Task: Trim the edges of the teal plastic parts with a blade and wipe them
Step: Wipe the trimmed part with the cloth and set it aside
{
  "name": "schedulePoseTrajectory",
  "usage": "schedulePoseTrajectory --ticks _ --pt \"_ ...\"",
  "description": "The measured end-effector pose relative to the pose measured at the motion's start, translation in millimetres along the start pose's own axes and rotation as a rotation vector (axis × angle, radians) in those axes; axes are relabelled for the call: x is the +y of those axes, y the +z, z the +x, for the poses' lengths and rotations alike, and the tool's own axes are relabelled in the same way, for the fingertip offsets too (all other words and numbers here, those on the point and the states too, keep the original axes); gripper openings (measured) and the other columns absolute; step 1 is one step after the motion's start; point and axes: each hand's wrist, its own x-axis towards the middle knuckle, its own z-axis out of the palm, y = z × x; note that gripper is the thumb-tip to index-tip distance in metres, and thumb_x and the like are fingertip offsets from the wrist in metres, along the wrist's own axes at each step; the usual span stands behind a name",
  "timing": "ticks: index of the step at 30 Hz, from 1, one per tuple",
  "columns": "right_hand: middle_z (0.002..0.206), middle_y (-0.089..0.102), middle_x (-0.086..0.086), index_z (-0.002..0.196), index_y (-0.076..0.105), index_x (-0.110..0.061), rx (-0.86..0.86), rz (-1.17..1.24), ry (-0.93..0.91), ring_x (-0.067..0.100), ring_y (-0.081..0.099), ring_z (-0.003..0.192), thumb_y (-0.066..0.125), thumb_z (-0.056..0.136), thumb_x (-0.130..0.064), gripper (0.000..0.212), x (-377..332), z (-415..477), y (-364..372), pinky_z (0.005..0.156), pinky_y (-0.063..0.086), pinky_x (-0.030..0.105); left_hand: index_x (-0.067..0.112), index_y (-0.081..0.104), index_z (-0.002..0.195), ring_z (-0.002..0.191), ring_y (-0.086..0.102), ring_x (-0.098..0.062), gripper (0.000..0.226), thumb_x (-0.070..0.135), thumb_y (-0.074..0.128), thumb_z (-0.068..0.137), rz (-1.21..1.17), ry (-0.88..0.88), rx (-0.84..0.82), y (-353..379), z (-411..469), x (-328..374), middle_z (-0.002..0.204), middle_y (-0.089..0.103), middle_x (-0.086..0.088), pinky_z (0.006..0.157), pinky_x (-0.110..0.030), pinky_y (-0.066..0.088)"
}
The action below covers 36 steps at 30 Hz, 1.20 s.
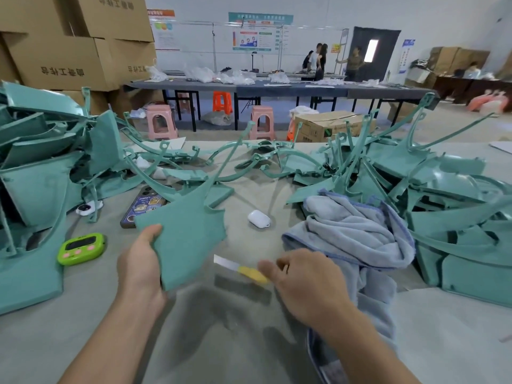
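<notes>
My left hand (pixel 140 268) grips the near corner of a teal plastic part (pixel 188 234), a flat panel with long curved arms reaching away from me, held tilted above the table. My right hand (pixel 302 284) pinches the yellow handle of a blade (pixel 241 268), whose pale steel tip points left toward the panel's right edge with a small gap between them. A grey-blue cloth (pixel 357 236) lies crumpled just right of my right hand, partly under my forearm.
Piles of teal parts rise at the left (pixel 41 162) and right (pixel 457 206). On the grey table (pixel 221 342) lie a green timer (pixel 81 248), a phone (pixel 142 206) and a white earbud case (pixel 259 218). Cardboard boxes, stools, tables and people stand beyond.
</notes>
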Motion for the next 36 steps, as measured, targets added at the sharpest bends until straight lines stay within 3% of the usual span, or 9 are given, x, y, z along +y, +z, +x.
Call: schedulePoseTrajectory --ticks 5,8,10,15,20,24,27,31,36 --pt "0.087 0.069 -0.007 0.091 0.070 -0.032 0.620 -0.072 -0.036 0.024 0.061 0.095 0.064 0.085 -0.042 0.013 28 5 -23 0.086 0.034 0.038 0.013 0.075 0.073 0.055 0.069 -0.018 0.016 0.024 0.066 0.081 0.167 0.215 -0.018 7 -7 -5 0.067 0.075 0.001 0.052 -0.030 0.055" --pt "0.132 0.058 -0.007 0.138 0.051 -0.034 0.240 -0.332 0.113 0.024 0.045 0.131 0.064 0.086 -0.049 0.056 40 12 -26 0.107 0.023 0.037 0.022 0.075 0.069 0.049 0.066 -0.014 0.027 0.013 0.059 0.089 0.214 0.253 -0.108 16 -14 -11 0.061 0.072 0.002 0.042 -0.027 0.052" --pt "0.117 0.060 -0.010 0.126 0.056 -0.037 0.136 -0.317 0.108 0.021 0.050 0.124 0.060 0.091 -0.036 0.035 38 13 -26 0.101 0.026 0.034 0.032 0.076 0.068 0.051 0.067 -0.015 0.041 0.006 0.054 0.091 0.202 0.246 -0.172 20 -22 -15 0.063 0.072 0.000 0.042 -0.030 0.053" --pt "0.082 0.053 -0.014 0.082 0.059 -0.031 0.588 0.204 -0.165 0.020 0.049 0.085 0.067 0.081 -0.008 0.024 8 -4 -45 0.075 0.033 0.036 0.031 0.075 0.068 0.058 0.068 -0.017 0.038 0.006 0.056 0.089 0.201 0.127 -0.226 27 -35 -22 0.066 0.072 -0.001 0.051 -0.031 0.055" --pt "0.090 0.055 -0.013 0.092 0.061 -0.030 0.432 0.181 -0.480 0.018 0.051 0.087 0.074 0.080 -0.019 0.020 -66 -17 -9 0.080 0.039 0.033 0.016 0.067 0.084 0.067 0.066 -0.012 0.022 0.028 0.050 0.094 0.223 0.124 -0.368 24 -37 -34 0.069 0.070 0.007 0.070 -0.032 0.054" --pt "0.148 0.042 -0.004 0.140 0.046 -0.036 0.132 0.184 -0.403 0.021 0.039 0.136 0.064 0.089 -0.036 0.054 -73 -1 19 0.114 0.034 0.034 0.001 0.068 0.117 0.102 0.068 -0.031 0.041 0.024 0.036 0.108 -0.026 -0.058 -0.367 27 -34 -32 0.110 0.072 -0.017 0.097 -0.048 0.051" --pt "0.167 0.024 0.004 0.152 0.038 -0.035 0.183 0.089 -0.315 0.025 0.027 0.148 0.054 0.095 -0.037 0.059 -69 15 24 0.119 0.024 0.039 0.004 0.068 0.101 0.088 0.067 -0.029 0.027 0.023 0.049 0.097 -0.017 -0.102 -0.405 31 -31 -31 0.102 0.069 -0.018 0.083 -0.040 0.052" --pt "0.140 0.050 0.001 0.133 0.054 -0.024 0.262 0.146 -0.211 0.026 0.047 0.127 0.055 0.096 -0.019 0.037 -80 27 20 0.103 0.037 0.037 0.017 0.059 0.098 0.086 0.048 -0.028 0.035 0.028 0.056 0.065 0.032 -0.127 -0.348 34 -35 -34 0.095 0.053 -0.010 0.075 -0.045 0.039" --pt "0.108 0.059 -0.017 0.112 0.059 -0.034 0.208 0.414 -0.340 0.007 0.056 0.098 0.057 0.097 -0.034 0.015 -89 -14 29 0.081 0.045 0.030 0.010 0.058 0.068 0.052 0.061 -0.017 0.033 0.021 0.046 0.097 -0.001 0.001 -0.265 28 -28 -31 0.064 0.058 -0.011 0.054 -0.020 0.049"
